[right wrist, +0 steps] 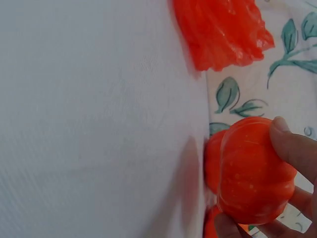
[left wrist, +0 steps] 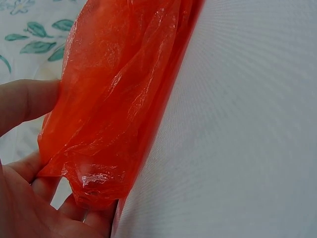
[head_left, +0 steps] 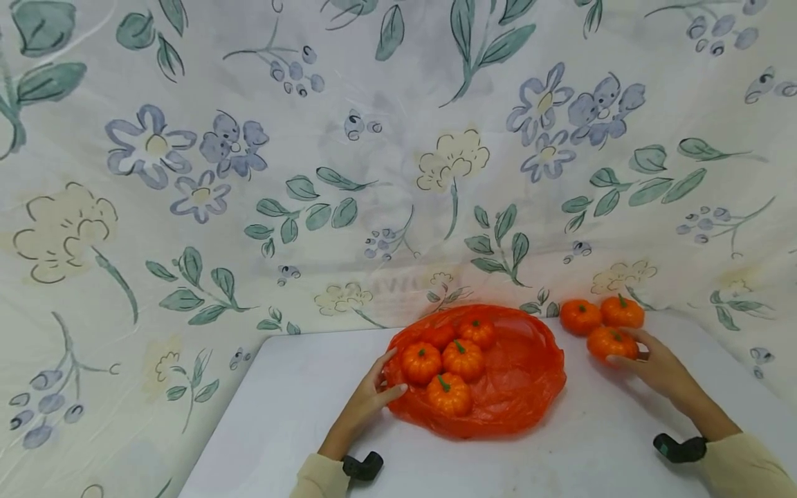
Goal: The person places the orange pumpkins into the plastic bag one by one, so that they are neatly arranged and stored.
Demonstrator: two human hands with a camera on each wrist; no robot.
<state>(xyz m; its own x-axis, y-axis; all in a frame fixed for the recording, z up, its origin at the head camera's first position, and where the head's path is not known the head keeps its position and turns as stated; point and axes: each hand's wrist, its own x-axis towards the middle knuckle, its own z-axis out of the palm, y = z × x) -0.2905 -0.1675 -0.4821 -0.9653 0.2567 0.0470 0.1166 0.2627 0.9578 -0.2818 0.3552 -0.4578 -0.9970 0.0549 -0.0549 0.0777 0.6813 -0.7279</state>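
Note:
An opened red plastic bag (head_left: 517,373) lies on the white table with several small orange pumpkins (head_left: 463,360) with green stems inside its left half. My left hand (head_left: 375,389) grips the bag's left edge. The left wrist view shows the thumb against the crinkled plastic (left wrist: 119,89) and the other fingers low at its edge. On the right, my right hand (head_left: 650,360) holds a small pumpkin (right wrist: 255,171) between thumb and fingers, and a shadow falls on the table beside it. Two more pumpkins (head_left: 580,317) stand just behind the held one.
The white table (head_left: 299,408) ends at a hanging cloth (head_left: 398,207) printed with flowers and leaves, close behind the bag and the loose pumpkins. Each wrist wears a black device (head_left: 679,448) below a pale yellow sleeve.

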